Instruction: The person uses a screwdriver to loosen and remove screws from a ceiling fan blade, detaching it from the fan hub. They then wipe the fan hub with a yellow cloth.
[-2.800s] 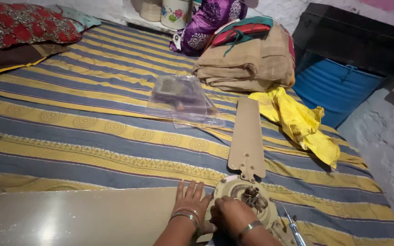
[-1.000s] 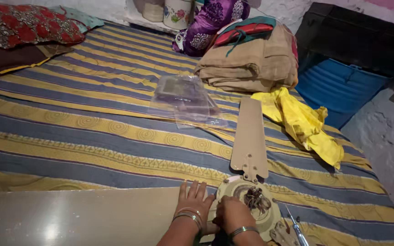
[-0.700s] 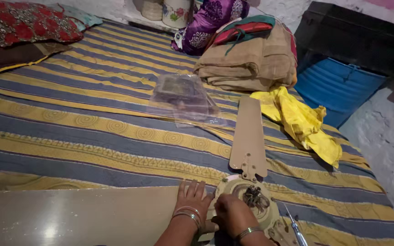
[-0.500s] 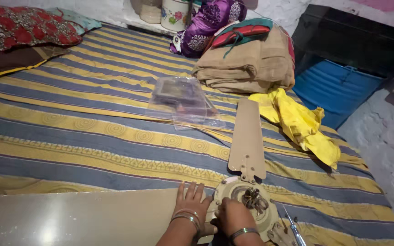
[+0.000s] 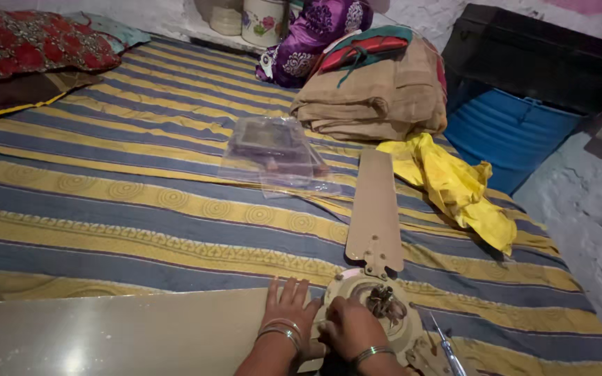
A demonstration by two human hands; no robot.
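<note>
A round fan motor (image 5: 377,317) lies on a striped bedsheet (image 5: 141,202) at the bed's near edge, one blade (image 5: 376,209) pointing away. The left hand (image 5: 288,308) rests flat beside it, fingers spread; the right hand (image 5: 348,326) curls over its rim. A clear plastic packet (image 5: 273,153) lies beyond, near a yellow cloth (image 5: 454,184).

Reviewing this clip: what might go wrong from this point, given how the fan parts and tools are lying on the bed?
1. The fan hub sits on a soft striped bedsheet, so it may rock under the left hand and right hand, which both press on it.
2. The screwdriver lies loose beside the hub, near the right hand; it could roll off or get knocked.
3. Loose wires in the hub's middle may snag on fingers.
</note>
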